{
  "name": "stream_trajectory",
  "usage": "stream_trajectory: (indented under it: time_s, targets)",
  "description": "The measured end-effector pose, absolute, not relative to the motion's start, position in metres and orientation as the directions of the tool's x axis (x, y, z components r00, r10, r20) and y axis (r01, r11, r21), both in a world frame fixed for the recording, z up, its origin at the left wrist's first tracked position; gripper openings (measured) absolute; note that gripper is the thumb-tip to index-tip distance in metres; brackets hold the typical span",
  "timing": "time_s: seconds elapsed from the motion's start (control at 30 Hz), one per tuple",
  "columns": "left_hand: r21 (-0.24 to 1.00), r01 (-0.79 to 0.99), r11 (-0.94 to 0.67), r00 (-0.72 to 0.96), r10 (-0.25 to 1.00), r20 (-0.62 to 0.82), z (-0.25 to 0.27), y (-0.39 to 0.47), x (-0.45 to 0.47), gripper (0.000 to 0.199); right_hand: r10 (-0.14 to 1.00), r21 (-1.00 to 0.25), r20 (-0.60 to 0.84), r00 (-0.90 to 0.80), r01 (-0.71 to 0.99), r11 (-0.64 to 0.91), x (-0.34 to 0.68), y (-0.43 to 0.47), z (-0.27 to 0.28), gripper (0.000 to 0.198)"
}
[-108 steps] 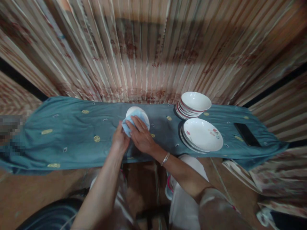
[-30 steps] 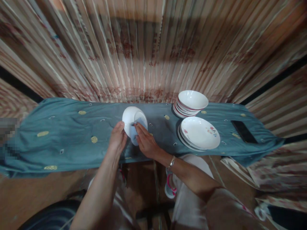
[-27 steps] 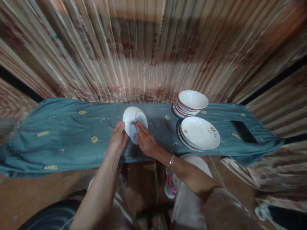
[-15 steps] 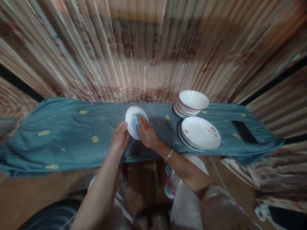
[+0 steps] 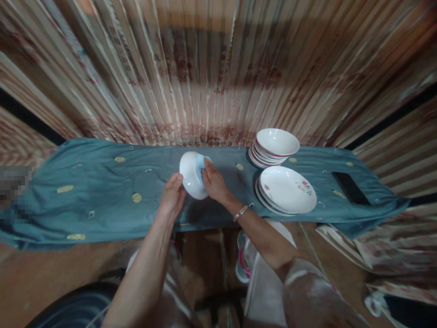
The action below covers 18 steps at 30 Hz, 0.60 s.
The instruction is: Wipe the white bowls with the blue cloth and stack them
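A white bowl [image 5: 190,175] is held up over the table, tilted, its glossy surface turned toward me. My left hand [image 5: 171,196] grips its left rim, thumb on the near side. On the bowl's right side my right hand [image 5: 215,182] presses a light blue cloth [image 5: 200,166], fingers closed over it. The fingertips are partly hidden behind the cloth and bowl. To the right stands a stack of white bowls [image 5: 277,142] with red bands, and in front of it a stack of white plates [image 5: 288,189] with a floral print.
A teal patterned cloth [image 5: 109,196] covers the long narrow table. A black phone [image 5: 351,188] lies near its right end. Pleated curtains [image 5: 205,91] hang right behind the table. A dark round tub [image 5: 75,307] is on the floor at lower left.
My right hand has slid the blue cloth from the bowl's middle toward its right edge. The bowl has turned, showing more of its side. My left hand keeps its grip.
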<state>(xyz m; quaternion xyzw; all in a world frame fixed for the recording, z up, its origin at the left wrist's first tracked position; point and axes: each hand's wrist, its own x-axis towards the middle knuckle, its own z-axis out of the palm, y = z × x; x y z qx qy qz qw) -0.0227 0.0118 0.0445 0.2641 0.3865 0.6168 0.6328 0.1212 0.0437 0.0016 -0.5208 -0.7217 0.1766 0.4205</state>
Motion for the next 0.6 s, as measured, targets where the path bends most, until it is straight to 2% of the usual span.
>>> stream_trajectory:
  time_s: [0.27, 0.6]
  targets:
    - [0.803, -0.590, 0.086, -0.070, 0.985, -0.157, 0.045, 0.012, -0.021, 0.026, 0.947, -0.653, 0.316, -0.055, 0.711, 0.259, 0.127, 0.045, -0.005, 0.050]
    - [0.793, -0.603, 0.086, -0.089, 0.981, -0.175, 0.044, 0.013, -0.023, 0.027, 0.959, -0.648, 0.281, -0.047, 0.727, 0.226, 0.136, 0.037, -0.016, 0.047]
